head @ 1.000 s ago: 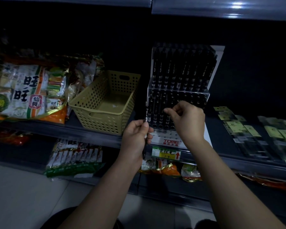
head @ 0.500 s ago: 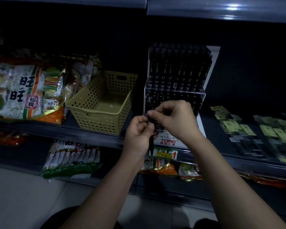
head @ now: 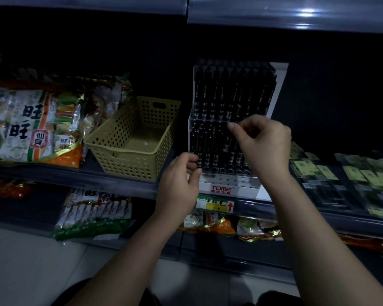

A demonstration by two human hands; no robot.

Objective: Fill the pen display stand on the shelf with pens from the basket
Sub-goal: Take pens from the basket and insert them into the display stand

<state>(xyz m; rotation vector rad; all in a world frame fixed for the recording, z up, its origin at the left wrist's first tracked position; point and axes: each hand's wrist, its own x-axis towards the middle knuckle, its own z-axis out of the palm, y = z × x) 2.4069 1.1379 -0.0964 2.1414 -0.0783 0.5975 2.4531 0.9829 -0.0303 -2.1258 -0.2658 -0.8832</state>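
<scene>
The clear pen display stand [head: 228,187], labelled TOME, stands on the shelf with its rows packed with black pens [head: 230,89]. My right hand [head: 263,142] is raised before the front tier, thumb and forefinger pinched on the top of a black pen [head: 227,149] that hangs slightly tilted among the front pens. My left hand [head: 179,180] sits at the stand's lower left corner, its fingers curled against the leftmost front pen; whether it grips anything is hidden. The yellow perforated basket [head: 119,155], left of the stand, shows only a small pale scrap inside.
Large snack bags [head: 31,124] fill the shelf left of the basket. Flat packets with green labels [head: 349,175] lie to the right of the stand. A yellow price tag [head: 215,204] hangs on the shelf edge, with more snack packs [head: 95,213] on the shelf below.
Both hands met at one pen in front of the stand; now my right hand has lifted up and right with it, while my left hand stays low at the stand's left corner.
</scene>
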